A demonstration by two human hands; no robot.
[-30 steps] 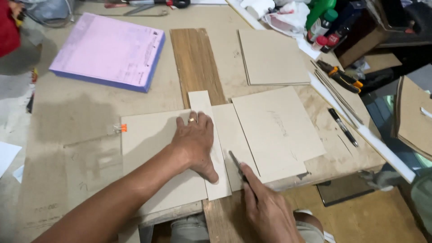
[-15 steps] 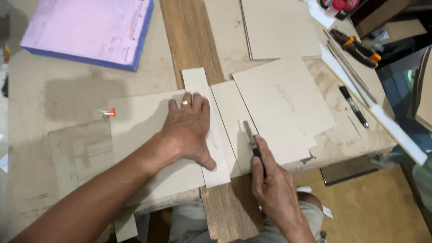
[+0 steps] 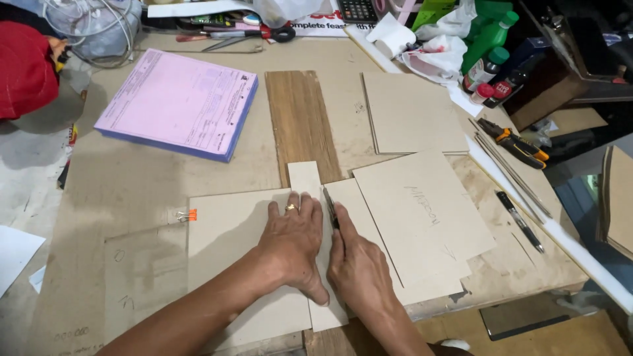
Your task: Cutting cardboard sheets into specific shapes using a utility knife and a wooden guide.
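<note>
Only the head cam here, looking straight down at a cluttered workbench (image 3: pixel 132 191).

The left hand (image 3: pixel 293 240) is flat on the work, palm down, fingers spread a bit and pressed onto a narrow pale strip (image 3: pixel 306 181) that runs away from the person like a straightedge. There's a ring on one finger. The strip lies over a big sheet of grey-brown cardboard (image 3: pixel 227 231), and the hand covers the seam between the two.

The right hand (image 3: pixel 359 267) sits just beside the left, nearly touching it. It's curled around a slim dark cutter (image 3: pixel 331 207), fingers closed on the handle, with the tip lying right along the strip's right edge. I can't really tell if the blade is biting into the card or just resting on it, the hand hides that part.

To the right, another cardboard sheet (image 3: pixel 422 217) with faint pencil writing overlaps a lower sheet. A further sheet (image 3: pixel 409 112) lies up near the back. Under the strip a wooden plank (image 3: pixel 300 118) runs toward the far end of the bench.

Other bits: a pink paper pad (image 3: pixel 178 99) at back left, a small orange binder clip (image 3: pixel 188 215) at the big sheet's left edge, a black pen (image 3: pixel 521 221) and orange-handled pliers (image 3: pixel 517 144) on the right side, green bottles (image 3: pixel 488 36) at the back right.
</note>
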